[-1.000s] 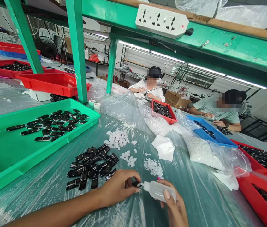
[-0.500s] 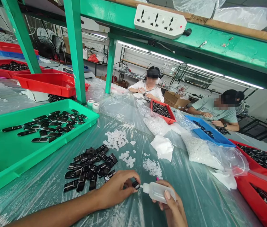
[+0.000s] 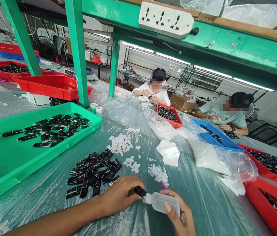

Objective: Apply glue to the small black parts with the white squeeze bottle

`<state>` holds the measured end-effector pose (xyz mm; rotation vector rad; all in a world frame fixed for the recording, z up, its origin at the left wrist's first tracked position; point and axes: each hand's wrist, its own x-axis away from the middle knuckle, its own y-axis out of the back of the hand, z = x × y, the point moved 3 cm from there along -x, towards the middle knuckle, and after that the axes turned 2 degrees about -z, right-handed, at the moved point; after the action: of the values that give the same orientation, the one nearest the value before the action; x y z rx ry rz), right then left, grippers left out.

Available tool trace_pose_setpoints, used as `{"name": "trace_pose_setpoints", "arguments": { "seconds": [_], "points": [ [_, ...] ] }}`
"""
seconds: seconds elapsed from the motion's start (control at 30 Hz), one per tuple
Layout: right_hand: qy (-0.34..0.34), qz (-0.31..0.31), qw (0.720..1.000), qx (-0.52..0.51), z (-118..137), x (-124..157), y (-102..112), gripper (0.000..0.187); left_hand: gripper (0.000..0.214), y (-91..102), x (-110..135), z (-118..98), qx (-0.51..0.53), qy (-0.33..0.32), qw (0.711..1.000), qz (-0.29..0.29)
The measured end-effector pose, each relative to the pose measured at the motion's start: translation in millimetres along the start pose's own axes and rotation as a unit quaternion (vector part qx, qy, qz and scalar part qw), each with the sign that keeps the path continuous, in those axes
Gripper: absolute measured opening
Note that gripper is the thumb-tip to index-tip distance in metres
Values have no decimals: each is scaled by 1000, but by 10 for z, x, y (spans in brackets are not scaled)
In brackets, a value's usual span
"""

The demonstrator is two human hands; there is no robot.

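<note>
Between the thumb and fingers of my left hand (image 3: 122,194) is a small black flat part (image 3: 140,191). My right hand (image 3: 181,209) is wrapped round a translucent white squeeze bottle (image 3: 165,203), tilted with its nozzle end against the black part; the tip itself is hidden. A pink tip (image 3: 164,185) shows beside my right fingers; what it belongs to cannot be seen. Left of my left hand lies a pile of similar black parts (image 3: 91,172). Beyond my hands are heaps of small white pieces (image 3: 121,144) and finer white bits (image 3: 158,174).
A green tray (image 3: 10,173) with black parts stands at the left. White tissue (image 3: 169,152) and a bag of white pieces (image 3: 209,159) lie to the right, near red trays (image 3: 253,200) and a blue tray (image 3: 227,141). A green frame (image 3: 79,59) rises ahead; two people sit opposite.
My right hand has brought the bottle slightly left, closer against the black part. In my left fingers the black part has turned, so its long side now shows.
</note>
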<state>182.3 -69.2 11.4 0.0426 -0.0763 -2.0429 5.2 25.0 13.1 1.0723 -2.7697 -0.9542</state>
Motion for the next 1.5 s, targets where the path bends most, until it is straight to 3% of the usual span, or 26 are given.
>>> {"name": "trace_pose_setpoints", "arguments": {
  "seconds": [0.57, 0.83, 1.1, 1.27, 1.5],
  "points": [
    [6, -25, 999, 35, 4, 4, -9, 34, 16, -23, 7, 38, -7, -1, 1000, -10],
    [77, -44, 992, 87, -23, 29, 11, 32, 15, -16, 2, 5, -5, 6, 1000, -8],
    [183, -65, 967, 168, 3, 92, -4, 25, 12, -27, -10, 14, -2, 14, 1000, -10],
    [156, -58, 974, 152, 14, 91, -8, 26, 16, -33, -13, 29, 6, 22, 1000, -17],
    [34, -44, 997, 48, -5, 21, -6, 35, 19, -34, -20, 22, 80, 56, 995, -22]
  ]
}}
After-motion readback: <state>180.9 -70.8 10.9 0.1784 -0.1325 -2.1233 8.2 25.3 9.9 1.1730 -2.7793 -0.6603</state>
